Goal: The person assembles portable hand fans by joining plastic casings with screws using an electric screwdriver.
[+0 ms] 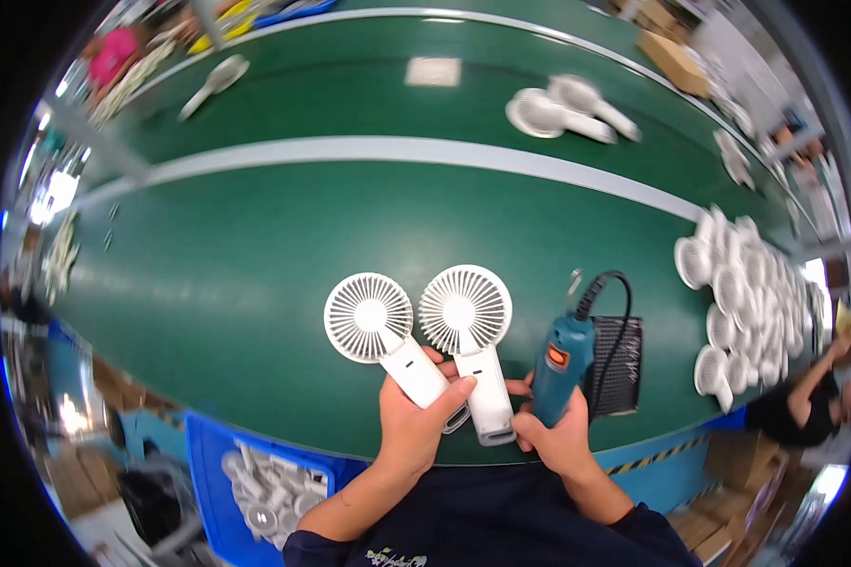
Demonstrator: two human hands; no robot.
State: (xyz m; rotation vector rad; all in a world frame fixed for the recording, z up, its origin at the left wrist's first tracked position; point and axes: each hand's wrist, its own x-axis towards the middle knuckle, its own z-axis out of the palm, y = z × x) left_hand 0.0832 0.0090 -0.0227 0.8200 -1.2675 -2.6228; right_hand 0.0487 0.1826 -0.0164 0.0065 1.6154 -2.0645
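Observation:
Two white handheld fans lie close together before me, grille heads pointing away. My left hand point(408, 420) is closed around the handle of the left fan point(369, 317), and its thumb presses on the handle of the right fan point(465, 310). In my right hand point(560, 439) is a teal electric screwdriver point(558, 364) with an orange switch, its cord looping from the top end. Its bit end is hidden by the hand. The right thumb and fingers are also at the lower handle of the right fan.
Right of the screwdriver lies a black slotted tray point(626, 369). Many white fans are heaped point(742, 302) along the right side of the green table point(208, 283). Past a grey rail point(350, 149), a green belt carries more fans point(539, 113). Below left, a blue bin point(203, 472) holds white parts.

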